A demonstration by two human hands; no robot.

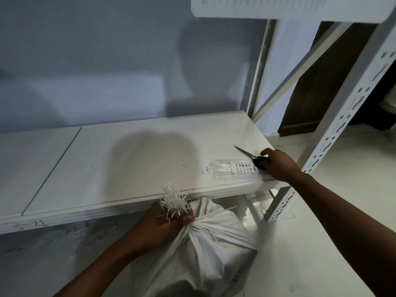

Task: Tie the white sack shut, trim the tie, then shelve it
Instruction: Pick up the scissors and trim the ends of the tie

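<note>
The white woven sack [203,249] stands on the floor below the shelf's front edge. My left hand [165,221] is closed around its gathered neck, and frayed white strands stick up above the fist. A thin white tie [216,212] circles the neck, its loose end pointing right. On the white shelf [128,159], black-handled scissors [254,157] lie with the blades pointing back-left. My right hand [278,162] rests on their handles, fingers curled over them.
A clear packet of ties [231,170] with a printed label lies on the shelf beside the scissors. The perforated white upright [334,133] of the rack stands right of my right arm. Another shelf board [300,9] hangs overhead. A wall is behind.
</note>
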